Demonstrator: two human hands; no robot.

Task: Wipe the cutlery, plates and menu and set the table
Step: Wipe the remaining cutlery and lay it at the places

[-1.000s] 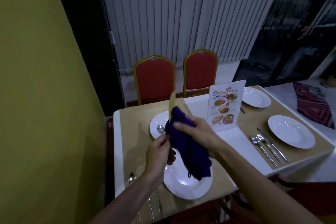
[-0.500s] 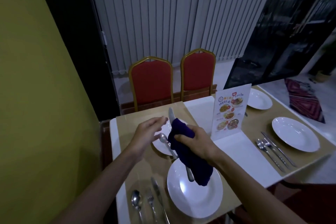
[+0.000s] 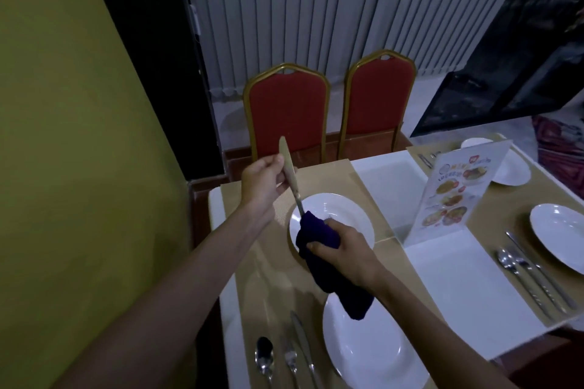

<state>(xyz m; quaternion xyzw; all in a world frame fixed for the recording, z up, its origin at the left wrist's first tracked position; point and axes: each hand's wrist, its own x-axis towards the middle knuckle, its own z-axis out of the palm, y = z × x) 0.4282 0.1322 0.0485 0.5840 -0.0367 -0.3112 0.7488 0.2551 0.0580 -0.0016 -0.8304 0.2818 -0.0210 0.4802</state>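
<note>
"Two hands on one knife point(image 3: 288, 164). How is it held?"

"The left hand point(image 3: 264, 181) pinches the blade between thumb and fingers, tip up and tilted toward the far edge of the table point(image 3: 458, 287). The right hand point(image 3: 344, 249) is clenched round the purple cloth point(image 3: 316, 230), which wraps the handle end. The rest of the cloth hangs down toward the near plate point(image 3: 363, 350)."

"Where does that put the knife?"

"In the air above the far plate point(image 3: 341, 211), near the table's far-left corner, not touching it."

"What could go wrong?"

"My guess is that bare fingers on the blade leave fresh marks, and a pull along its edge could nick one. If the pinch slips as the cloth drags, the knife drops onto the plate below. The dangling tail may brush the near plate, or nudge the spoon point(image 3: 264, 354), fork point(image 3: 290, 357) and second knife point(image 3: 300, 335) lined up at the near edge."

"And the rest?"

"The menu point(image 3: 455, 196) stands upright mid-table. The right-side plates point(image 3: 559, 237) and a cutlery set point(image 3: 531, 275) lie along the right edge. I can't tell whether those are wiped."
</note>
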